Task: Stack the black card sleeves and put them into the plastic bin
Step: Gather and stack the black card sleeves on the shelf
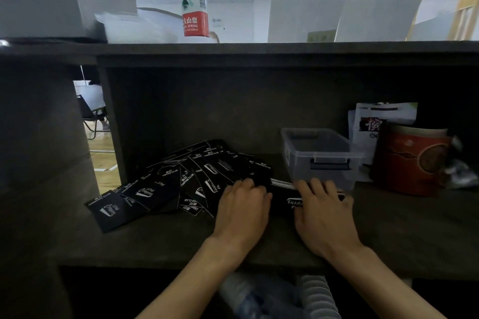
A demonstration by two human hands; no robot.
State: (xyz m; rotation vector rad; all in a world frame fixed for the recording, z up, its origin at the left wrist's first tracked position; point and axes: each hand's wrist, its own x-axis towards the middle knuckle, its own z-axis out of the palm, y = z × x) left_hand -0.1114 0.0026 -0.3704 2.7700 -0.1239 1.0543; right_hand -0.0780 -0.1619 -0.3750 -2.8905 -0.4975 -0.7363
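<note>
Several black card sleeves (166, 184) with white print lie fanned out in a loose heap on the dark shelf, left of centre. A neater stack of black sleeves (282, 195) sits between my hands, just in front of the clear plastic bin (321, 155). My left hand (243, 207) presses against the stack's left side, palm down, fingers curled. My right hand (321, 207) holds the stack's right side, its fingers lying over the top near the bin's front wall. The bin looks empty and stands open, right of centre.
A red round tin (412, 158) and a white printed bag (375, 124) stand right of the bin. The shelf's back wall and top board close in the space. A water bottle (194, 0) stands on the top board. White ribbed objects lie below the shelf edge.
</note>
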